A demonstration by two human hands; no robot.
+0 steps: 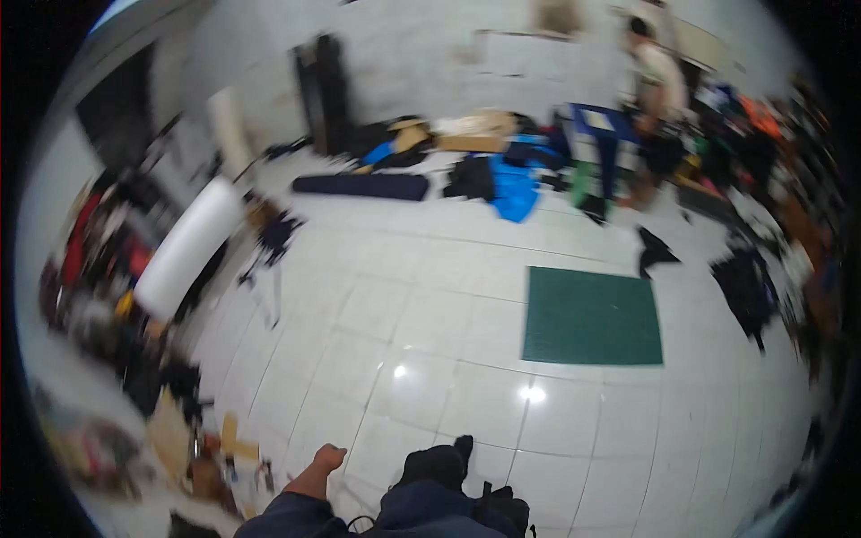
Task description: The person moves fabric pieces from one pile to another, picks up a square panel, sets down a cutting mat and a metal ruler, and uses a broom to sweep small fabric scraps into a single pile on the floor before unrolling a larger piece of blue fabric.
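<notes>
My left hand [330, 457] hangs beside my body at the lower edge, over the white tiled floor [359, 394]. Its fingers look curled in, and no object shows in them. A dark sleeve covers most of that arm. My right hand is out of view. Ahead and to the right, a flat green mat [592, 316] lies on the tiles, well apart from my hand. Closest to my left hand are cardboard pieces [238, 439] and small items at the lower left.
A big white roll [191, 248] leans over piled goods on the left. Along the far wall lie a dark fabric roll [360, 186], blue cloth [514, 188] and a blue-and-white box [599, 134]. Another person [659, 76] stands by that box. Heaped fabrics [744, 278] line the right side.
</notes>
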